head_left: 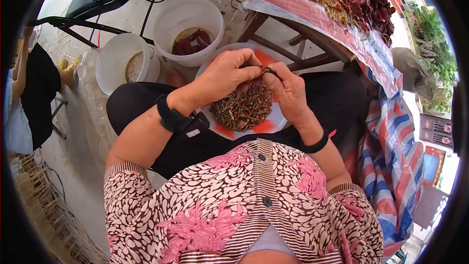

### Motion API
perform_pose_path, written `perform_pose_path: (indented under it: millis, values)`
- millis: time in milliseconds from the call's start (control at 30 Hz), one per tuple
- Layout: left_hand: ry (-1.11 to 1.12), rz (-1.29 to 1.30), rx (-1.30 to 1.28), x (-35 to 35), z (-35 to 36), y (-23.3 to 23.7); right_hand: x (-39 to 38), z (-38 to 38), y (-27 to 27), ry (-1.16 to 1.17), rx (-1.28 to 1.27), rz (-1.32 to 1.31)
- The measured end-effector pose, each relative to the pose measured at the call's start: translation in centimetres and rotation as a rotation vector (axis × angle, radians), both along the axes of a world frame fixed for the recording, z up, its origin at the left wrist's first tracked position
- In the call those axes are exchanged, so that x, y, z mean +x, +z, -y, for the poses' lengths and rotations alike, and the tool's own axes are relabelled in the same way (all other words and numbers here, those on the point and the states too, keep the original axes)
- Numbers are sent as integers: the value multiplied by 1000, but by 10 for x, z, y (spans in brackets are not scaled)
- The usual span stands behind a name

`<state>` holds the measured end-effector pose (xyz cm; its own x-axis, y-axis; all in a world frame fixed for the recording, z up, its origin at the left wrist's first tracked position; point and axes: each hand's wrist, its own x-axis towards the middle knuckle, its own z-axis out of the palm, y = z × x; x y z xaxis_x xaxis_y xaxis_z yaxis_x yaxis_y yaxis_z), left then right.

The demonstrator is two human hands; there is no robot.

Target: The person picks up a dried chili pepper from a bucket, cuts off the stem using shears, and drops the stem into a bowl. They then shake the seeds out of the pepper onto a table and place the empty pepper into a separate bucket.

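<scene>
Both my hands meet above a pale round basin [279, 117] with red patches, which holds a heap of short green-brown stems with red bits [242, 109]. The fingers of my left hand [233, 74] are pinched at the fingertips. Close beside it, the thumb and fingers of my right hand [288, 88] are closed on a small dark red piece [265, 70]. Its exact shape is too small to tell. The fingertips of the two hands nearly touch around this piece.
A white tub [188, 17] with dark red pieces and a white bucket [122, 66] stand beyond my knee. At the upper right, a striped sheet [273, 2] over a wooden frame bears dried red and yellow plant matter [359, 0]. Another person's arm [20, 71] shows at far left.
</scene>
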<state>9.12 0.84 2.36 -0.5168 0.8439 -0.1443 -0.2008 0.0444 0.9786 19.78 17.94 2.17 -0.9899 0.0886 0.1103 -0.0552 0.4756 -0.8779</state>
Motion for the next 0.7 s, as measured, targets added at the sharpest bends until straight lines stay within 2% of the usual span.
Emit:
perform_pose_path:
  millis: [200,300,500,700]
  values:
    - [7,309,35,-2,-2,-3,-3,1,-10,-67,289,-254]
    - [23,278,67,-1,-4,-3,1,6,-4,-116,92,-391]
    - [27,189,160,-5,-3,-1,9,0,-1,-122,132,-187]
    - [12,186,205,-5,-2,1,10,4,6,-171,205,-194]
